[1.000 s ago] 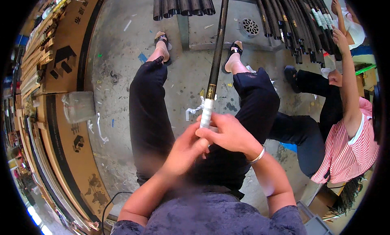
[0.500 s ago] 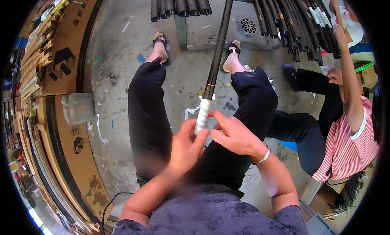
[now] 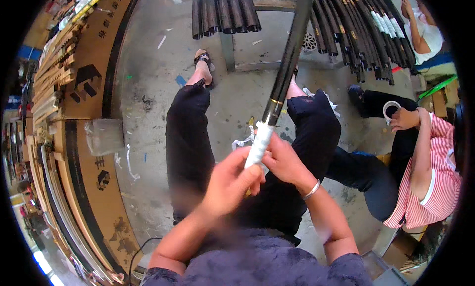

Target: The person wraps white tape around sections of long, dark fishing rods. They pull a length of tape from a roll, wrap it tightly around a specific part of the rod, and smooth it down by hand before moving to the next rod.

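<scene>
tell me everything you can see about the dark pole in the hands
The dark pole looks slim, round and smooth, with thin gold rings above a white, ridged wrap at its near end. It slants up and right between the person's legs, its far end beyond the picture. The left hand and right hand hold the wrapped part; its material is unclear.

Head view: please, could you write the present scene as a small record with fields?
Held thing: black pole with gold bands, white wrap at its near end
Left hand: holds the wrap's lower end
Right hand: touches the wrap's right side, partly hidden
Ahead: two groups of black tubes
Left side: cardboard boxes
Right side: co-worker's hand at a white ring
</scene>
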### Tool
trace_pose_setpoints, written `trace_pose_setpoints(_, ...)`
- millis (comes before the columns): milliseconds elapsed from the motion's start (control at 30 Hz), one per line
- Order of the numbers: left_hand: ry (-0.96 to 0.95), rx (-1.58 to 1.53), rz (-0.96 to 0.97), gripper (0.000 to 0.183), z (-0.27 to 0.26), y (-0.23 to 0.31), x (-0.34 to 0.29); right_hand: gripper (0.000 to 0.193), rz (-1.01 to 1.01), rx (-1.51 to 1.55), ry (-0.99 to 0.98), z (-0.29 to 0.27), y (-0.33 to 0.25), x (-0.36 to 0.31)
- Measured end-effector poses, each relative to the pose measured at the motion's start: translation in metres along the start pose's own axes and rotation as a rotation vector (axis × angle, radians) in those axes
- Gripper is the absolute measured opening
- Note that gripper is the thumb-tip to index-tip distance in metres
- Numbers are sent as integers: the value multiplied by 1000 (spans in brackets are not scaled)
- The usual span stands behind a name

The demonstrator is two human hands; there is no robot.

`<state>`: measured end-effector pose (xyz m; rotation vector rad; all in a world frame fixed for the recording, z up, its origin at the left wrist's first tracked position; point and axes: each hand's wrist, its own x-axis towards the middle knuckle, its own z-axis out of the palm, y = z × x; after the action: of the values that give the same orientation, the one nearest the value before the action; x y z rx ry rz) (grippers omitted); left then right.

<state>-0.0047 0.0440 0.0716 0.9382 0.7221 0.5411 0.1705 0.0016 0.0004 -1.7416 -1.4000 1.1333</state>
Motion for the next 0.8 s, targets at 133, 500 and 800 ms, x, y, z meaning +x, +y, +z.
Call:
trace_pose_setpoints(133, -107, -104, 51, 68, -15, -1, 9, 45, 78, 281, -91, 5, -9, 2)
trace_pose_setpoints(500, -70, -301, 10, 71, 2, 1, 19, 50, 245, 368, -108, -4, 10, -28)
trace_pose_setpoints(800, 30, 137, 180, 46, -7, 30, 44, 37, 263, 750, -39, -2, 36, -29)
